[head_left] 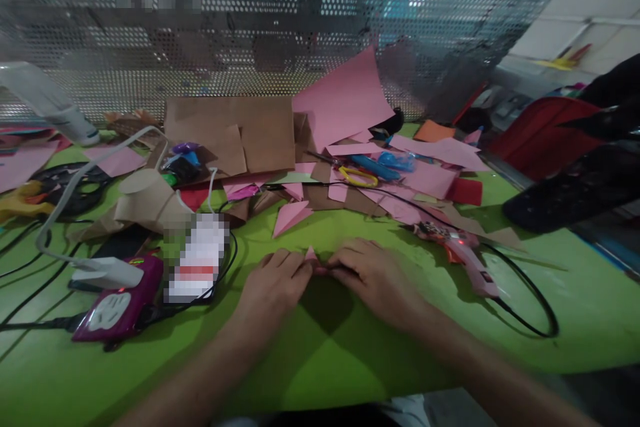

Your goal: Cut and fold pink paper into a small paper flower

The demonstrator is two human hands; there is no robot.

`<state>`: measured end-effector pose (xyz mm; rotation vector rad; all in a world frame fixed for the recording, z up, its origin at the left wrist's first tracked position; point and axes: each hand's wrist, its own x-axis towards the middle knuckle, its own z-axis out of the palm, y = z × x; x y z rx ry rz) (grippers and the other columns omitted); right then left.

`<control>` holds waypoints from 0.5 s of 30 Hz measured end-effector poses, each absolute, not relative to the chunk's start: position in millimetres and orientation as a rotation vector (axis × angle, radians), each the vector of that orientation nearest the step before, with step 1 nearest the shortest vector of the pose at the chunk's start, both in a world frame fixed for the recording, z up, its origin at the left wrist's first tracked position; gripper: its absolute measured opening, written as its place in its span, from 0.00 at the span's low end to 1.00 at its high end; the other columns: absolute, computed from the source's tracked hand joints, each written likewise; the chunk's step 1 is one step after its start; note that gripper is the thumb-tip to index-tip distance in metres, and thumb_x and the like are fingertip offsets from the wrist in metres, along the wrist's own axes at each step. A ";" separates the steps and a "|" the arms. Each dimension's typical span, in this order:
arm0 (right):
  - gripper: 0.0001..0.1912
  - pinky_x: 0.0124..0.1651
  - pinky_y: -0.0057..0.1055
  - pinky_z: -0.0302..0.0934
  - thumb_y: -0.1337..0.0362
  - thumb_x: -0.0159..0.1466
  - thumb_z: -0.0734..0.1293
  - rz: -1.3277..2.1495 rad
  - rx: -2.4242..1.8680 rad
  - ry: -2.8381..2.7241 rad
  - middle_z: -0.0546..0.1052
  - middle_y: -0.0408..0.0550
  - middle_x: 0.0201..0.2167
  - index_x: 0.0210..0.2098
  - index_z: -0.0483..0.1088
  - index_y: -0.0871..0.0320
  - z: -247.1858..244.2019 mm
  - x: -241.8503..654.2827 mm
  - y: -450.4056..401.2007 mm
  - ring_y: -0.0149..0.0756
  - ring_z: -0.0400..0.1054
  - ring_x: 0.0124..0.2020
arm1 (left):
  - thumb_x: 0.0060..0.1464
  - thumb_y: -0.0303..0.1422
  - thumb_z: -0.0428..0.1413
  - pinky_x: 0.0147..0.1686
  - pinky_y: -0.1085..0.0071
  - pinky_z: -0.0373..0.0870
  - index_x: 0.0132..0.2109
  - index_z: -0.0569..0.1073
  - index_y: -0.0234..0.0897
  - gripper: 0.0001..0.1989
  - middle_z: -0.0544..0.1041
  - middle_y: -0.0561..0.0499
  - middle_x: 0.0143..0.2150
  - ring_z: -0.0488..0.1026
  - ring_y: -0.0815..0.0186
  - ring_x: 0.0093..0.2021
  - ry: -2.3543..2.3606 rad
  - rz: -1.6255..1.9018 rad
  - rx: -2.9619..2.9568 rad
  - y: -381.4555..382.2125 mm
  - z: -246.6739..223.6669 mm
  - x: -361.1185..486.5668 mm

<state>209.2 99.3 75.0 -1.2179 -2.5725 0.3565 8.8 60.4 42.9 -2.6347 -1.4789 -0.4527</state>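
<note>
Left hand (pixel 281 273) and right hand (pixel 373 273) pinch pink paper (pixel 311 255) before boxlike brown cardboard (pixel 200 133), inside hidden.

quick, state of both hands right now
Left hand: closed, holding the small pink paper.
Right hand: closed, fingertips pinching the same paper's right end.

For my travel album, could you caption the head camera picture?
Left hand and right hand pinch a small pink paper at a cluttered green table.

Qty.: L hand (pixel 278 275) 1; R hand (pixel 373 277) 1; glue gun (pixel 473 257) 1; power strip (pixel 149 285) 1; plug (pixel 114 273) 1; scissors (pixel 345 174) 1 pr.; pink paper (pixel 311 255) several pcs., no. unclear.
</note>
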 end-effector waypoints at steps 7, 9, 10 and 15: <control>0.07 0.45 0.37 0.59 0.66 0.66 0.66 0.250 -1.123 -2.478 0.78 0.48 0.39 0.43 0.73 0.55 68.5 216.3 95.2 0.40 0.69 0.41 | 0.59 0.20 0.52 0.36 0.66 0.71 0.47 0.73 0.35 0.12 0.73 0.49 0.36 0.71 0.61 0.38 -1.521 -0.439 -2.655 61.4 44.2 9.0; 0.05 0.44 0.37 0.58 0.66 0.66 0.65 0.181 -1.068 -2.504 0.78 0.48 0.37 0.41 0.73 0.55 66.7 216.0 92.3 0.40 0.69 0.40 | 0.60 0.21 0.51 0.37 0.66 0.71 0.48 0.73 0.36 0.12 0.73 0.49 0.36 0.71 0.61 0.38 -1.522 -0.463 -2.657 61.3 43.9 8.8; 0.06 0.44 0.38 0.58 0.67 0.67 0.65 0.155 -1.043 -2.527 0.78 0.48 0.36 0.40 0.73 0.55 65.9 215.4 91.2 0.40 0.69 0.39 | 0.60 0.22 0.51 0.37 0.66 0.71 0.49 0.73 0.36 0.12 0.73 0.49 0.36 0.70 0.61 0.38 -1.521 -0.475 -2.655 61.3 43.8 8.8; 0.07 0.42 0.38 0.57 0.67 0.67 0.63 0.071 -1.028 -2.573 0.77 0.48 0.33 0.38 0.74 0.57 64.1 210.7 90.6 0.40 0.69 0.36 | 0.61 0.23 0.51 0.36 0.66 0.71 0.45 0.74 0.36 0.09 0.73 0.49 0.37 0.70 0.62 0.37 -1.555 -0.514 -2.640 62.4 41.9 9.4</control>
